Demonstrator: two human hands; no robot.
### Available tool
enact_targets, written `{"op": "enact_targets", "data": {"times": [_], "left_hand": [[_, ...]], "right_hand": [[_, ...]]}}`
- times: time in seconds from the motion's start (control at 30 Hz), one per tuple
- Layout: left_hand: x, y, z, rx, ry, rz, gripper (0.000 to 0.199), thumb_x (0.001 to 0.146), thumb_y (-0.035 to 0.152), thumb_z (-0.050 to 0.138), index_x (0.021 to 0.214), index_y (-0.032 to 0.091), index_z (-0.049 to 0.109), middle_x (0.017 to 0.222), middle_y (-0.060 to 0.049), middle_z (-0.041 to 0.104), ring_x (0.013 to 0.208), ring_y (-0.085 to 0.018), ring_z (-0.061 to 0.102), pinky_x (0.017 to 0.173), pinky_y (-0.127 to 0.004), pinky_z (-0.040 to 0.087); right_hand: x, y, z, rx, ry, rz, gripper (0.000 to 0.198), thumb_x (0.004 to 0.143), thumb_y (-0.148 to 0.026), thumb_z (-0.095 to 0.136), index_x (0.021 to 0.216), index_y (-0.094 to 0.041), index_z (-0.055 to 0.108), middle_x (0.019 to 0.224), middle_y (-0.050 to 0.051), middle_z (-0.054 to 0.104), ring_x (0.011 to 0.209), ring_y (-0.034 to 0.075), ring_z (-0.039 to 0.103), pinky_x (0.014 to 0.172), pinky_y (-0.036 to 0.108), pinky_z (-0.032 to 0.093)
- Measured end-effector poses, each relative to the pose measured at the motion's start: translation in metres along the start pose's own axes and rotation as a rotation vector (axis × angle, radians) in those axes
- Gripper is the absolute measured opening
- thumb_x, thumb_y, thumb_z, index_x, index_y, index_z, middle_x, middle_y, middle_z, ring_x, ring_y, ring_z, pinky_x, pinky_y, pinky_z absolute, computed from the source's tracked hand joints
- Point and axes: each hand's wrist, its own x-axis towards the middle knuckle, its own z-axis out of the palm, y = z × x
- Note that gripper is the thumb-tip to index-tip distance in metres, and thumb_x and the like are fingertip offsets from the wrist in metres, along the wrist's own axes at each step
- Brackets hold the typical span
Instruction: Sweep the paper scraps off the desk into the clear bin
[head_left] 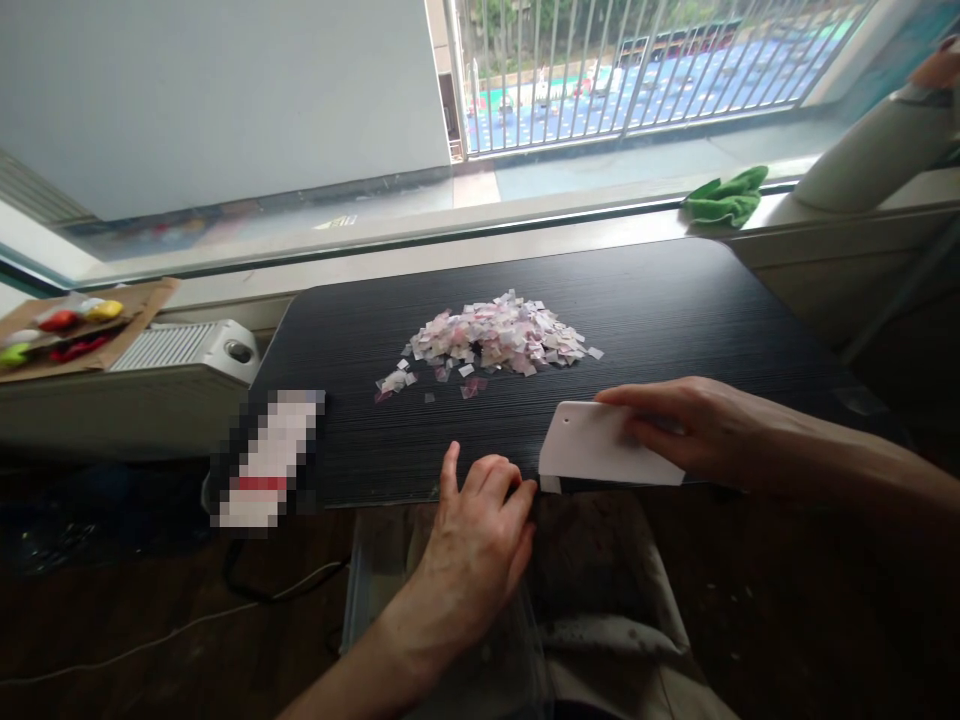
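My right hand (694, 425) grips a white flat scraper (592, 445) with a small hole near one corner. Its lower edge rests near the front edge of the black table (675, 310). By that edge, a small pale piece (550, 484) shows under the scraper's left corner. My left hand (480, 515) is just left of it, little finger stretched out and the other fingers bent together; whatever they may pinch is hidden. Farther back lies a loose heap of small white and pinkish paper-like squares (502, 335), with several strays at its left and front.
At the table's left end is a pixelated item (274, 455). A green cloth (726, 198) lies on the windowsill. Left of the table stand a white radiator (187, 348) and cardboard (146, 305) with colourful items. Below the front edge is a clear bin (367, 560); a cable (187, 628) crosses the floor.
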Motion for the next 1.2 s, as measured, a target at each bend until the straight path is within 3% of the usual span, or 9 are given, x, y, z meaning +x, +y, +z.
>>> {"op": "enact_targets", "data": {"times": [0.4, 0.83, 1.07, 1.2], "left_hand": [[-0.004, 0.007, -0.003, -0.034, -0.026, 0.034, 0.029, 0.084, 0.01, 0.054, 0.111, 0.02, 0.061, 0.108, -0.007, 0.064, 0.116, -0.025, 0.055, 0.116, -0.065, 0.025], [0.0, 0.007, 0.0, -0.013, -0.046, -0.005, 0.036, 0.085, 0.011, 0.054, 0.119, 0.019, 0.06, 0.111, -0.009, 0.063, 0.116, -0.026, 0.054, 0.114, -0.068, 0.026], [-0.001, 0.011, 0.0, -0.041, -0.062, 0.026, 0.037, 0.085, 0.01, 0.054, 0.12, 0.02, 0.06, 0.111, -0.009, 0.063, 0.118, -0.026, 0.054, 0.115, -0.067, 0.023], [-0.005, 0.009, -0.003, -0.033, -0.039, 0.036, 0.032, 0.085, 0.011, 0.055, 0.115, 0.02, 0.061, 0.111, -0.008, 0.063, 0.118, -0.025, 0.054, 0.116, -0.065, 0.025]], "right_hand": [[-0.013, -0.005, -0.004, -0.015, 0.075, -0.024, 0.041, 0.086, -0.023, 0.045, 0.118, -0.025, 0.071, 0.092, 0.005, 0.079, 0.077, 0.026, 0.075, 0.061, 0.032, 0.058], [-0.001, -0.005, -0.002, -0.025, 0.011, -0.022, 0.042, 0.086, -0.02, 0.044, 0.12, -0.014, 0.069, 0.093, 0.009, 0.079, 0.072, 0.023, 0.074, 0.06, 0.028, 0.054], [-0.013, -0.004, -0.002, -0.019, 0.03, -0.012, 0.041, 0.086, -0.024, 0.044, 0.117, -0.025, 0.071, 0.09, 0.005, 0.079, 0.077, 0.029, 0.075, 0.063, 0.035, 0.058], [-0.012, -0.003, -0.003, -0.056, 0.04, 0.045, 0.041, 0.086, -0.024, 0.045, 0.119, -0.022, 0.07, 0.089, 0.006, 0.079, 0.072, 0.027, 0.074, 0.059, 0.034, 0.056]]}}
